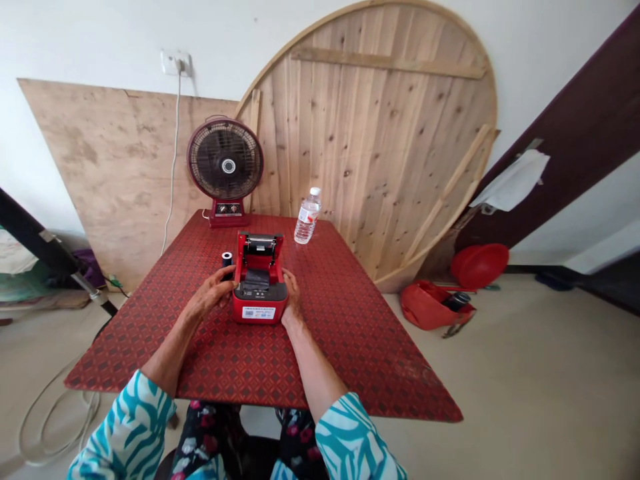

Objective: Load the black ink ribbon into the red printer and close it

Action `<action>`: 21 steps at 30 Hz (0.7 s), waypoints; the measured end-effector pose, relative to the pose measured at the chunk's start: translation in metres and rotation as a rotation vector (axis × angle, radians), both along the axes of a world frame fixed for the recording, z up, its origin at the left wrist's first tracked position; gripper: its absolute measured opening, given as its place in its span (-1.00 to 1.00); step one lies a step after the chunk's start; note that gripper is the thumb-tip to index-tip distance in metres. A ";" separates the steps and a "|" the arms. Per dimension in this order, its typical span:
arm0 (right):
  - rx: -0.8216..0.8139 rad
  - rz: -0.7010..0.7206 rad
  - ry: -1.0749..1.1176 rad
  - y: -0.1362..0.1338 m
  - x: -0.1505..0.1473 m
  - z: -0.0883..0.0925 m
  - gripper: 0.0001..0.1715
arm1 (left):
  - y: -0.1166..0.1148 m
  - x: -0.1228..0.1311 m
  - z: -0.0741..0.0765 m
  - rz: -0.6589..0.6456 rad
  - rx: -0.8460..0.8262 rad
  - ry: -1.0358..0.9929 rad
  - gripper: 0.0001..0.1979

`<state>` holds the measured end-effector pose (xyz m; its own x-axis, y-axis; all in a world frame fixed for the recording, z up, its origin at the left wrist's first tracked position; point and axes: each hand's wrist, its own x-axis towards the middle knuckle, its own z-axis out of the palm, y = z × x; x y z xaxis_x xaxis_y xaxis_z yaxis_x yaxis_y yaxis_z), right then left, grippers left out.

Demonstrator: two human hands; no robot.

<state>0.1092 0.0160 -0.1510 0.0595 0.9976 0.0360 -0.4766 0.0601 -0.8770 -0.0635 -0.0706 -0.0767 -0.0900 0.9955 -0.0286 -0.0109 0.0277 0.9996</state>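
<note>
A small red and black label printer (259,310) sits on the patterned red table (360,347) with its lid raised. Dark film or sheet material (257,279) lies inside its bay, and a white label covers part of the front. My left hand (213,291) grips the printer's left side, fingers toward the back corner. On the opposite side my right hand (292,297) wraps around the edge, its fingertips partly hidden behind the casing. Just beyond my left fingers stands a dark roll with a white core (227,258).
A clear water bottle (307,217) and a dark red electric fan (225,167) stand toward the table's far end. Wooden boards (370,133) lean on the wall behind. To the right, a red bag (425,305) and a red basin (483,265) are on the floor.
</note>
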 end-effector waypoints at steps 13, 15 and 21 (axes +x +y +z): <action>0.056 0.006 -0.014 0.000 -0.002 0.000 -0.56 | 0.003 -0.003 -0.012 0.035 0.109 -0.031 -0.29; 0.051 0.013 -0.035 -0.001 -0.002 0.000 -0.57 | 0.002 -0.001 -0.012 0.078 0.165 -0.052 -0.30; 0.063 -0.006 -0.079 -0.006 0.000 0.005 -0.60 | -0.007 0.010 -0.016 0.448 0.416 0.329 -0.49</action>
